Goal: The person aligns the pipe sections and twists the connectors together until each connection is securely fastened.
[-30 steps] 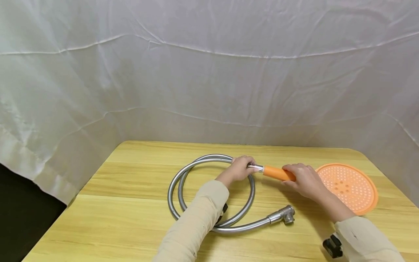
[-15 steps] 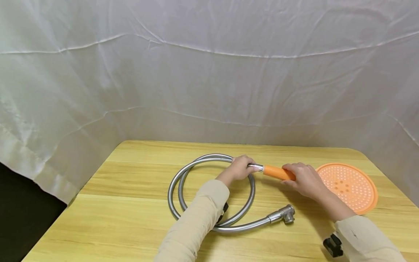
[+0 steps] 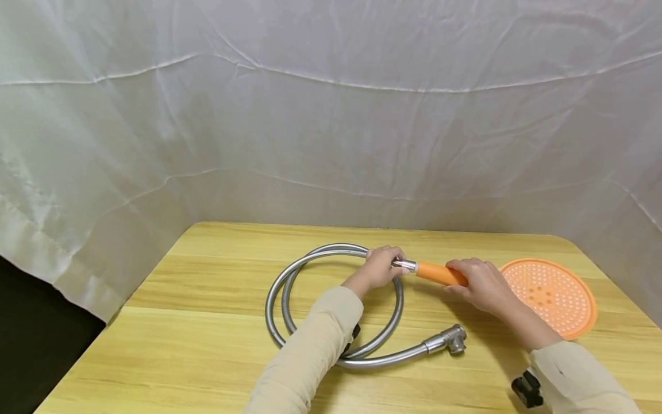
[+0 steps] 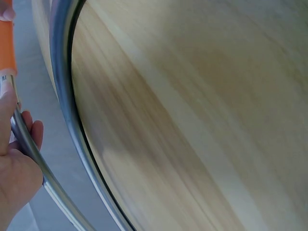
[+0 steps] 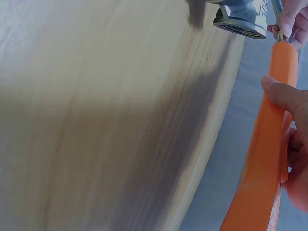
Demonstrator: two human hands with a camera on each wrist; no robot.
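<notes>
An orange shower head (image 3: 549, 296) with a round nozzle face and a straight handle is at the right of the table. My right hand (image 3: 483, 284) grips its handle, thumb along the side in the right wrist view. At the handle's chrome end, my left hand (image 3: 381, 266) pinches the end of the silver shower hose (image 3: 398, 305), fingers curled round it in the left wrist view. The hose lies coiled in loops, and its other end carries a metal angled fitting (image 3: 455, 338) pointing right. The joint between hose and handle is partly hidden by my left fingers.
The wooden table (image 3: 207, 345) bears the coil and fitting. A pale cloth curtain (image 3: 331, 138) hangs behind the table and along its sides. Dark space shows past the table's left edge. Each sleeved wrist wears a black camera mount (image 3: 527, 389).
Both hands stay in place on the hose end and the handle. The left fingers shift slightly at the chrome end.
</notes>
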